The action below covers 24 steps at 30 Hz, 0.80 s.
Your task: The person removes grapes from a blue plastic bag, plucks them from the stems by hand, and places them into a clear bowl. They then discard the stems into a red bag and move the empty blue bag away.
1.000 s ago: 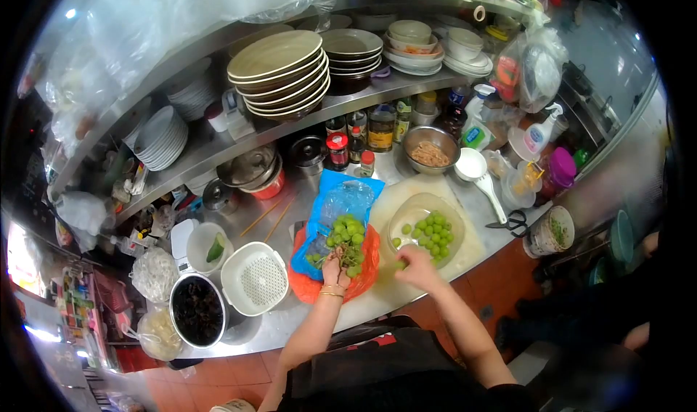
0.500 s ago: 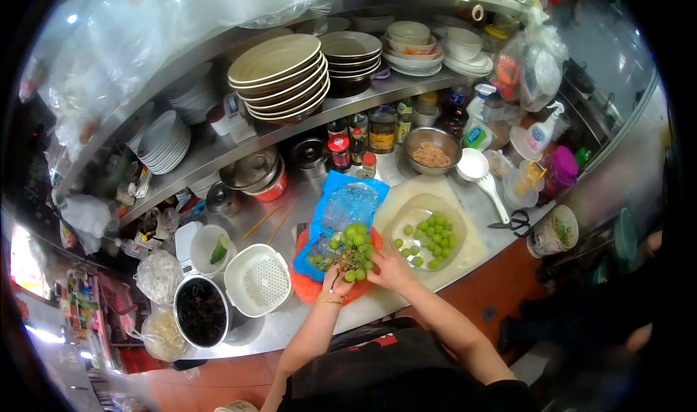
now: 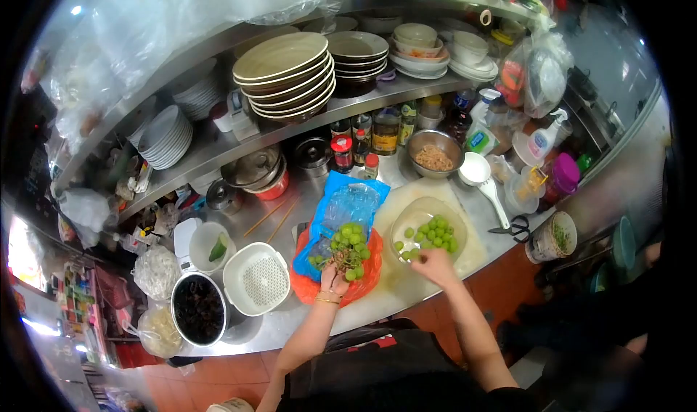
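Observation:
A bunch of green grapes [image 3: 351, 242], its bare stems toward me, is gripped in my left hand [image 3: 334, 280] above an orange-red plastic bag [image 3: 369, 268]. A blue bag with a clear liner [image 3: 352, 198] lies behind and under the bunch. My right hand [image 3: 435, 268] is over the near rim of a clear bowl [image 3: 398, 228], its fingers closed together. Whatever they may hold is hidden. Loose green grapes [image 3: 439, 232] lie in the bowl, which stands on a pale cutting board [image 3: 475, 251].
To the left are a white strainer basket [image 3: 256, 280], a pot of dark food [image 3: 199, 309] and chopsticks [image 3: 282, 222]. A metal bowl of meat [image 3: 434, 153], a white ladle [image 3: 494, 198] and scissors [image 3: 517, 227] are to the right. A shelf with stacked bowls [image 3: 283, 71] overhangs the back.
My right hand has moved right, from the grape bunch to the near rim of the clear bowl. My left hand stays on the bunch. The view has shifted slightly.

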Tool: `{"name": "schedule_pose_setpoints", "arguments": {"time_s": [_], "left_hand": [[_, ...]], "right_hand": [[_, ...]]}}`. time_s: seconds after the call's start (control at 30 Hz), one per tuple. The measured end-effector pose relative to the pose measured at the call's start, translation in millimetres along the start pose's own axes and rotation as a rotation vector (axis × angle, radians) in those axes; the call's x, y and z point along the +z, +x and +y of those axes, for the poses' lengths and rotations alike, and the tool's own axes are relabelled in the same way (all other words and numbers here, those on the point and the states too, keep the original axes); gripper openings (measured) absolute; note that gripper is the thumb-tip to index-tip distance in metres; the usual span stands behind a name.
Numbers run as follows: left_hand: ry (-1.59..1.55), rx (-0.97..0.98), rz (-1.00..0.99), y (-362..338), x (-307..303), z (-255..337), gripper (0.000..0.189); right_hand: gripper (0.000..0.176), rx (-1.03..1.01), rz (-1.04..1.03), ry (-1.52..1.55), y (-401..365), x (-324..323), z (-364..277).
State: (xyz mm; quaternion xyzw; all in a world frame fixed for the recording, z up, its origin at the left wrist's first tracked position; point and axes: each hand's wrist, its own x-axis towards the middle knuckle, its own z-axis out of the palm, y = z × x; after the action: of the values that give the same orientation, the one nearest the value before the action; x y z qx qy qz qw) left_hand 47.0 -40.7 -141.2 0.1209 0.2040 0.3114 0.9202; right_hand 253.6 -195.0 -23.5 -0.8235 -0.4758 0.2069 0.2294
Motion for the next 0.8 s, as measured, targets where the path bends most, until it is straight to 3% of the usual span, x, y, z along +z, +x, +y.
{"name": "schedule_pose_setpoints", "arguments": {"time_s": [0.07,0.17,0.2,0.37,0.47,0.5,0.6,0.67,0.73,0.8], "left_hand": [[0.013,-0.003,0.022,-3,4,2,0.035],[-0.044,-0.051,0.015,-5,11,-1,0.034],[-0.075,-0.073,0.010,-6,12,-3,0.033],[-0.047,-0.102,0.103,-8,3,-6,0.030],[-0.030,-0.071,0.181,-14,-5,-6,0.028],[-0.025,-0.058,0.204,-16,-5,-6,0.028],[-0.067,0.002,0.027,-22,-4,-5,0.027],[-0.003,0.034,0.099,-22,-10,0,0.027],[0.091,0.035,0.119,-22,-11,6,0.026],[0.218,-0.001,0.089,-27,0,12,0.026]], "right_hand": [[0.031,-0.091,0.323,-0.172,0,3,24],[0.035,-0.169,0.317,-0.051,7,32,10],[0.037,-0.232,0.171,0.012,11,49,4],[0.040,-0.293,0.182,0.114,24,91,-36],[0.028,-0.241,0.093,0.202,33,104,-29],[0.025,-0.156,0.017,0.263,34,105,-28],[0.019,0.127,-0.215,0.450,33,96,-29],[0.016,0.361,-0.367,0.580,24,65,-29],[0.020,0.136,-0.109,0.587,18,54,6],[0.020,0.062,0.145,0.319,14,28,20]]}}
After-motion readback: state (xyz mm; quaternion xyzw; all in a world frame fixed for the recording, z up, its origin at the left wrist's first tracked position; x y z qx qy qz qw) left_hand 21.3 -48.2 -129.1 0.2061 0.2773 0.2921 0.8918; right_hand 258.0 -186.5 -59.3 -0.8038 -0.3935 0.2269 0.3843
